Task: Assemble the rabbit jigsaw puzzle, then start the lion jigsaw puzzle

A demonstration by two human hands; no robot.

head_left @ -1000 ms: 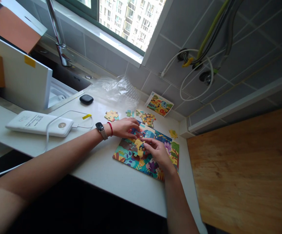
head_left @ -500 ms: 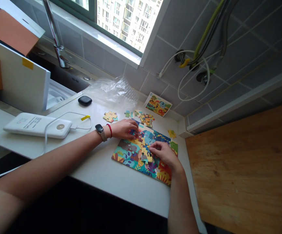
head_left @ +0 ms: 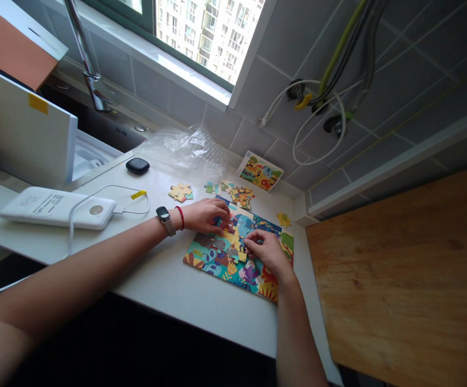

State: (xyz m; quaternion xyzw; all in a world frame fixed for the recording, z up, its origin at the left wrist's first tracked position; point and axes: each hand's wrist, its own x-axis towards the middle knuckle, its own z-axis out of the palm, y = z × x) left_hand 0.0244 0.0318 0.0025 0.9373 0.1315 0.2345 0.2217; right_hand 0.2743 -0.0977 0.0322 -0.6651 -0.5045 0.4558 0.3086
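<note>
- A colourful jigsaw puzzle (head_left: 221, 260) is seen lying flat near the front edge of the white desk (head_left: 185, 290), partly assembled; a bright cartoon animal scene in blue, green, yellow and orange is shown on it.
- A yellowish puzzle piece (head_left: 238, 243) is seen at the middle of the puzzle, just beside the right fingertips.
- Loose puzzle pieces (head_left: 233, 194) are scattered behind the puzzle, toward the wall, and a small reference picture (head_left: 260, 172) is leaned against the grey wall tiles.
- A crumpled clear plastic bag (head_left: 185, 148) lies behind the pieces, with a small black case (head_left: 137, 165) to its left.
- A white power bank (head_left: 58, 207) with a white cable (head_left: 108, 189) rests further left, and an open white box (head_left: 27, 140) stands beside a sink with a metal tap (head_left: 86, 59).
- A window (head_left: 205, 32) is set above the tiles, cables (head_left: 330, 80) hang from the wall on the right, and a wooden board (head_left: 402, 279) adjoins the desk.
- The left hand (head_left: 205, 215), with a watch and a red band at its wrist, is laid on the puzzle's far left edge, fingers loosely curled and pressed down on it.
- The right hand (head_left: 267, 252) is rested on the puzzle's right half, fingers drawn together at the yellowish piece; whether the piece is pinched or only pushed cannot be told.
</note>
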